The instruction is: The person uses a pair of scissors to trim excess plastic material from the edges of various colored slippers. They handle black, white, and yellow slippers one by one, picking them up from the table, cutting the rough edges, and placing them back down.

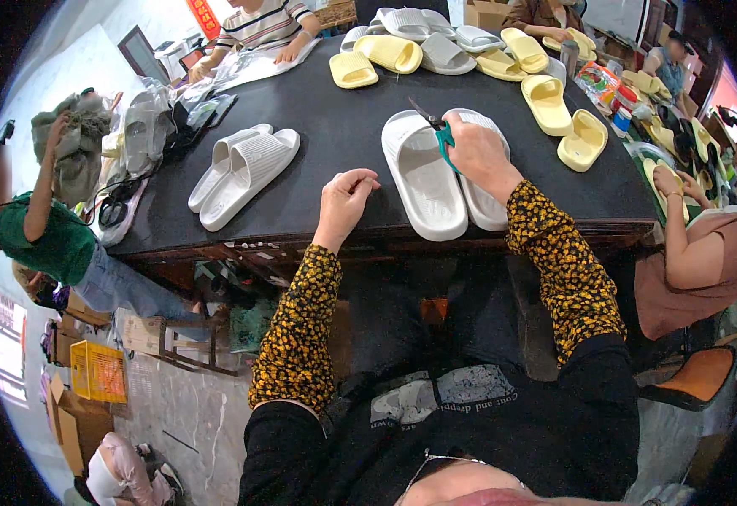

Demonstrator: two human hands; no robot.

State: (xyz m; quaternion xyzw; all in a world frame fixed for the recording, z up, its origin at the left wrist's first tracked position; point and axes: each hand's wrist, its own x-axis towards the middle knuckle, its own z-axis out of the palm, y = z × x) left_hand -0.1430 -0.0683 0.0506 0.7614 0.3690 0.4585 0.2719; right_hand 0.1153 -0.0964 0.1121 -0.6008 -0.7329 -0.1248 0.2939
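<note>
My right hand [481,153] grips scissors [445,145] with green handles, their dark blades pointing up and to the left. They are over a pair of pale grey slide sandals [429,187] near the table's front edge, and my right hand partly covers the right sandal. Left of that pair, my left hand [345,207] is raised by the table's edge with its fingers curled and pressed together. Whether anything is pinched in them is too small to tell. A second pair of pale grey slides [250,175] lies farther left, one sandal overlapping the other.
Yellow slides [547,104] and a pile of grey slides [446,55] occupy the dark table's [334,110] far and right sides. Plastic bags [145,126] lie at its left end. Other people work around it. An orange-seated chair [696,378] stands at the lower right.
</note>
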